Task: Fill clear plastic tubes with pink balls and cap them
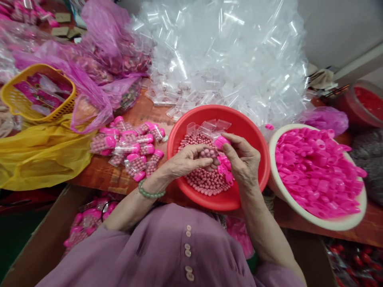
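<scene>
Over a red basin [261, 159], my left hand [191, 159] is closed round a clear tube of pink beads [208, 153]. My right hand [243, 159] pinches a bright pink cap [220, 141] between thumb and fingers, right by the tube's end. Whether the cap touches the tube I cannot tell. Below the hands lie loose pink beads [206, 185] in the basin, with a few pink caps [229, 177] on them. Several clear empty tubes [209, 126] rest at the basin's far side.
To the right stands a cream basin [279, 187] heaped with pink caps [317, 171]. Capped bead tubes [131, 145] lie in a pile on the wooden table [103, 169]. Behind is a large heap of clear tubes [227, 59]. A yellow basket [60, 111] and yellow bag [44, 159] are left.
</scene>
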